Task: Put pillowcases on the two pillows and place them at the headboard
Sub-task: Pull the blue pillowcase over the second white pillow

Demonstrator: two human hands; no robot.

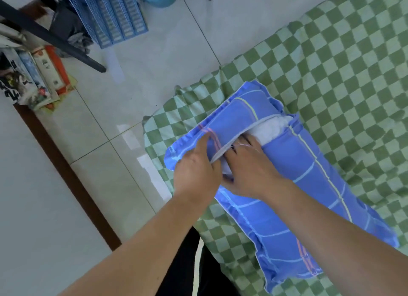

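Tucking the white pillow (273, 127) into the blue pillowcase (287, 185), left hand (196, 169) pinching the flap (223, 127), right hand (249, 165) flat-fingered, pressing; next needing the flap drawn over.

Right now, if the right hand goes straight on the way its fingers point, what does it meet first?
The right hand points into the blue pillowcase opening, so it would probably meet the white pillow inside first.

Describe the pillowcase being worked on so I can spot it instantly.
Find the green checkered bedsheet filling the right side. On its near corner lies the blue pillowcase with pale grid lines, white pillow showing at its opening. It is the only blue fabric there.
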